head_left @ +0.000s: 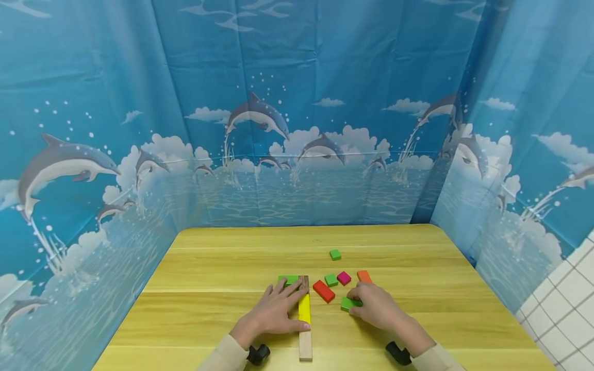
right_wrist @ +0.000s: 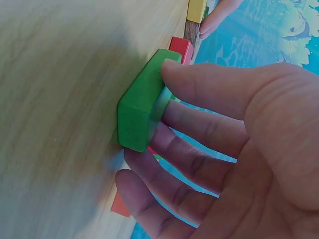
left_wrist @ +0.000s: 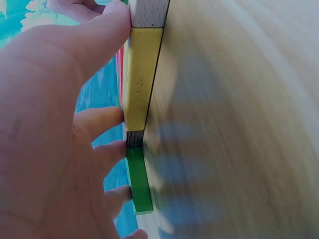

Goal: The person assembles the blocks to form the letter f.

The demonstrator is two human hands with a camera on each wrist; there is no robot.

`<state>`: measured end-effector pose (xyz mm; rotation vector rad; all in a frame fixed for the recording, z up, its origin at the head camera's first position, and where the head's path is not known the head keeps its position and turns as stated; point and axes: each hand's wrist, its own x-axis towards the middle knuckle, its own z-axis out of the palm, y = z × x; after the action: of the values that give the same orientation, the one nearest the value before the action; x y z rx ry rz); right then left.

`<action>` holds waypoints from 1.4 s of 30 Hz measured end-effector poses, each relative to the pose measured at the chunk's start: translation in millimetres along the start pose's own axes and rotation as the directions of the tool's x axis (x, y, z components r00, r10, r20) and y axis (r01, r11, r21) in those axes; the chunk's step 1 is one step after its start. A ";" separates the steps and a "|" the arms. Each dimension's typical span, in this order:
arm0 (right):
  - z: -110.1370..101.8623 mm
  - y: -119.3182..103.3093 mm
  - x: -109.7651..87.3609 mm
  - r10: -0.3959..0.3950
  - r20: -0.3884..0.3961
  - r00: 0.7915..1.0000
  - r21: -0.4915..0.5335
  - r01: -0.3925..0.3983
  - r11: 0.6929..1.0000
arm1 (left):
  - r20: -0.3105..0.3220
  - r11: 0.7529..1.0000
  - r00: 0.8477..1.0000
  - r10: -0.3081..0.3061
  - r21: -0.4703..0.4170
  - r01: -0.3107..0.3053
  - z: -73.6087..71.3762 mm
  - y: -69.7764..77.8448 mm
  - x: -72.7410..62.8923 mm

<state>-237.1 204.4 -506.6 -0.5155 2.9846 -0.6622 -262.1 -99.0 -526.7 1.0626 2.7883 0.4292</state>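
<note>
Right hand (head_left: 377, 307) pinches green block (head_left: 346, 304), hiding part; left hand (head_left: 278, 310) spread, touching yellow block (head_left: 303, 310).

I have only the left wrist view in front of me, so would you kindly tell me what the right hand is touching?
Observer: The right hand holds a green block between its thumb and fingers.
Operator: Thank you. And what lies just beyond that hand?
Observer: An orange block lies there, just past its fingers.
Operator: Which loose block is farthest from the person?
Observer: A small green block, set apart from the others.
</note>
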 end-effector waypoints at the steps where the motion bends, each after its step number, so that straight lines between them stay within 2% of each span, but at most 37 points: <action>1: 0.5 -0.1 0.0 0.000 -0.005 1.000 -0.001 0.000 1.000 | -0.003 1.000 1.000 0.001 0.005 -0.001 -0.1 0.2 -0.2; 10: 2.4 0.0 1.8 -0.018 -0.012 1.000 0.034 0.019 0.999 | 0.001 1.000 1.000 -0.010 -0.014 0.010 -2.9 3.6 -0.6; 18: 0.1 0.9 0.5 -0.038 -0.004 0.999 0.104 0.038 0.994 | 0.001 1.000 1.000 -0.009 -0.005 0.009 -1.9 4.0 -1.0; 28: -5.9 -4.2 2.7 -0.106 0.008 0.994 0.125 0.105 0.987 | 0.000 1.000 1.000 -0.018 0.007 0.018 -2.5 4.5 -0.7; 37: -12.2 -12.7 9.1 -0.058 -0.027 0.998 0.158 0.061 0.986 | 0.004 1.000 1.000 -0.029 0.002 0.029 -1.8 3.3 -0.9; 42: -14.5 -18.1 12.5 -0.059 -0.071 0.996 0.164 0.070 0.984 | 0.006 1.000 1.000 -0.026 -0.017 0.026 -0.6 2.6 0.5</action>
<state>-244.9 190.6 -485.5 -0.5926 2.9470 -0.9420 -260.9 -96.9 -525.3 1.0207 2.7853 0.4454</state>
